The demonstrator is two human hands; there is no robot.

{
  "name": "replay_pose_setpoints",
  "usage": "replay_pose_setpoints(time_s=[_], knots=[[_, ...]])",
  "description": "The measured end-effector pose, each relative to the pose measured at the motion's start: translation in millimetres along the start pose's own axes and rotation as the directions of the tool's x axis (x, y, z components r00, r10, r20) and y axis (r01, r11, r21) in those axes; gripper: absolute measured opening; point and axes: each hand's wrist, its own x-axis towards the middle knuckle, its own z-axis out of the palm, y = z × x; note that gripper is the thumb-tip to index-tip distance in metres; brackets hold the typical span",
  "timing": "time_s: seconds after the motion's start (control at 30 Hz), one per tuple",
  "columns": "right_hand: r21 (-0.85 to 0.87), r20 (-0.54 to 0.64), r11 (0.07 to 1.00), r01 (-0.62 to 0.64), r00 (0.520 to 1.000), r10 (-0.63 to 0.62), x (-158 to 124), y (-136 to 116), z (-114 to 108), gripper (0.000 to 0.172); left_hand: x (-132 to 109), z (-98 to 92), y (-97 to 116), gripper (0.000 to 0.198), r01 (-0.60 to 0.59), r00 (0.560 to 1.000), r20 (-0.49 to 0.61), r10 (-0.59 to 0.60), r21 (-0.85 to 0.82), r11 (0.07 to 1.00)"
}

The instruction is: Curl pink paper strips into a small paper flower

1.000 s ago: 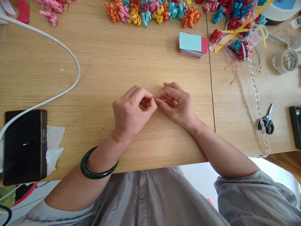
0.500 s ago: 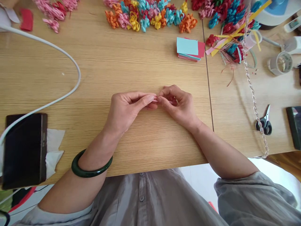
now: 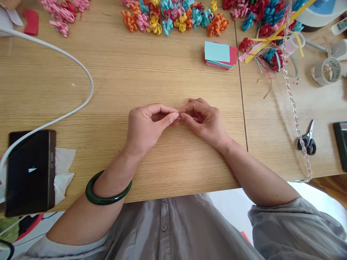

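At the bench (image 3: 108, 90), the left hand (image 3: 146, 124) and right hand (image 3: 206, 117) meet tip to tip, fingers (image 3: 169, 118) of each pinching a thin pink strip (image 3: 199, 118) between them, mostly hidden in the right hand. Beyond lie stacked cards (image 3: 217, 52) and bright bows (image 3: 167, 26); scissors (image 3: 307, 139) rest well off past the right hand.

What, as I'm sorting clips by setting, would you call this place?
Probably a craft workspace, though whether at home or in a workshop I can't tell: bright looped strips, a stack of coloured cards and scissors lie on the wooden table.
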Motion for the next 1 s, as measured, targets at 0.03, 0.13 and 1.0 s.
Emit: replay_pose_setpoints(time_s=[0.03,0.13,1.0], knots=[[-0.006,0.009,1.0,0.004,1.0,-0.004,0.2,0.1,0.1,0.016,-0.5,-0.1,0.4,0.002,-0.018,1.0,-0.004,0.018,0.027,0.999],[-0.031,0.019,1.0,-0.006,1.0,0.006,0.4,0.2,0.9,0.012,-2.3,0.4,1.2,0.004,-0.07,0.997,-0.012,0.072,0.124,0.99],[-0.025,-0.036,1.0,0.005,0.999,-0.006,0.5,-0.7,2.0,0.005,0.2,4.1,-3.2,0.01,-0.11,0.993,-0.031,0.111,0.023,0.994]])
